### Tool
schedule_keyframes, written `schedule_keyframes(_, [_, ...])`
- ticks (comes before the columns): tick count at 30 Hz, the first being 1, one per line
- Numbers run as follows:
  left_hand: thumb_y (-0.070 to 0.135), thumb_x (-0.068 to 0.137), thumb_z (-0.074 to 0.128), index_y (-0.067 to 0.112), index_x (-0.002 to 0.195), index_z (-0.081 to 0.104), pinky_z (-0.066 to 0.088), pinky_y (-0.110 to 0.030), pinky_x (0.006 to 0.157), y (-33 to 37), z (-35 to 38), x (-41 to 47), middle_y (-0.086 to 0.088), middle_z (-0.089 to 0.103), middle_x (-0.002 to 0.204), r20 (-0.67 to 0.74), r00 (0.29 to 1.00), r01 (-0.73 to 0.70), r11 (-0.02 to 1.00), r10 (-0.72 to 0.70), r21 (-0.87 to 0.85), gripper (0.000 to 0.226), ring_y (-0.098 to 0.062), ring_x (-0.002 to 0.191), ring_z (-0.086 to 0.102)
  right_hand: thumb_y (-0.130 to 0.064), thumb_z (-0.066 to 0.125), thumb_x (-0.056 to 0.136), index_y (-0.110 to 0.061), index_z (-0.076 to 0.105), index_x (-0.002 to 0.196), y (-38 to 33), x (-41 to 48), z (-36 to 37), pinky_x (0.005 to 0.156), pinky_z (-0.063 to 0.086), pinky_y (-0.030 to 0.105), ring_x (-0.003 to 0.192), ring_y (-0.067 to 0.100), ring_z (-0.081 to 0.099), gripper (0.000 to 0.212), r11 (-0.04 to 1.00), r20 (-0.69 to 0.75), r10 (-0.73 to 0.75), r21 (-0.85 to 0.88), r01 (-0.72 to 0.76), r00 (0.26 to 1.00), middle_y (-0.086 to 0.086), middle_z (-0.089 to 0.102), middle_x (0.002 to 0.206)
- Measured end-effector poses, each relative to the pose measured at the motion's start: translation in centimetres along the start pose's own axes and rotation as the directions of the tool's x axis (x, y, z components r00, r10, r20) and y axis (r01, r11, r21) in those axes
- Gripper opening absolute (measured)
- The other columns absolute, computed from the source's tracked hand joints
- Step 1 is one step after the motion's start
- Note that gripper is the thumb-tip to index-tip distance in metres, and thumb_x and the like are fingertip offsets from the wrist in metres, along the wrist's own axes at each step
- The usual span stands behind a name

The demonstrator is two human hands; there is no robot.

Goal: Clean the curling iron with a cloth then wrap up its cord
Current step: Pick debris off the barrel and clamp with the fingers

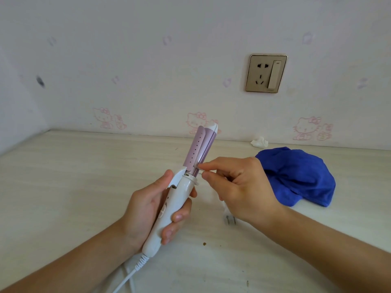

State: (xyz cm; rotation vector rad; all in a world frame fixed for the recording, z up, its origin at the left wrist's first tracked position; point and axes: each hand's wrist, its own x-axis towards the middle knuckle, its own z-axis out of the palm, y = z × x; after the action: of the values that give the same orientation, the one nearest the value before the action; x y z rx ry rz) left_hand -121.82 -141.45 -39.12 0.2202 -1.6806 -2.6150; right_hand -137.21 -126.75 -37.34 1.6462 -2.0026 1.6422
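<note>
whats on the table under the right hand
A white plug with metal prongs lies on the table under the right hand, which pinches the curling iron. The hand covers the plug's far end and its cord.

Left hand (pixel 146 210), right hand (pixel 243 187) bare; forearms bare to frame edge; fingernails short, plain.

Pale worktop (pixel 74 176) bearing a blue cloth (pixel 300 176) at right, crumpled white tissue (pixel 259 142) near the wall, plug (pixel 230 219) nearer.
</note>
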Motion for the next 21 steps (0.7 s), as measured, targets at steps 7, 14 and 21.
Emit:
schedule_keyframes(7, [0.061, 0.096, 0.038, 0.002, 0.107, 0.065, 0.038, -0.021, 0.035, -0.1, 0.2, 0.1, -0.013, 0.041, 0.064, 0.02, 1.0, -0.005, 0.999, 0.004, 0.043, 0.066, -0.016, 0.031, 0.043, -0.007, 0.07, 0.095, -0.016, 0.08, 0.098, 1.1, 2.4, -2.5, 0.049, 0.045, 0.034, 0.046, 0.026, 0.052, 0.014, 0.995, -0.124, 0.103, 0.019, -0.101, 0.987, 0.009, 0.06, 0.052])
schedule_keyframes(14, [0.061, 0.094, 0.039, 0.004, 0.104, 0.065, 0.036, -0.02, 0.035, 0.0, 0.1, 0.0, -0.012, 0.041, 0.063, 0.013, 1.0, 0.002, 1.0, -0.002, 0.021, 0.064, -0.016, 0.031, 0.042, -0.007, 0.069, 0.092, -0.016, 0.081, 0.098, 0.2, 0.5, -0.4, 0.047, 0.046, 0.033, 0.044, 0.017, 0.054, 0.016, 0.999, 0.021, -0.013, -0.042, 0.014, 1.0, 0.003, 0.061, 0.052])
schedule_keyframes(21, [0.062, 0.095, 0.039, 0.003, 0.105, 0.065, 0.037, -0.021, 0.035, -0.2, 0.3, 0.1, -0.013, 0.041, 0.063, 0.006, 1.0, -0.02, 0.997, 0.019, 0.08, 0.065, -0.016, 0.031, 0.042, -0.005, 0.07, 0.094, -0.013, 0.079, 0.095, 1.0, 1.8, -2.1, 0.047, 0.04, 0.026, 0.041, 0.015, 0.046, 0.012, 0.997, -0.073, 0.071, -0.007, -0.071, 0.995, 0.01, 0.058, 0.051])
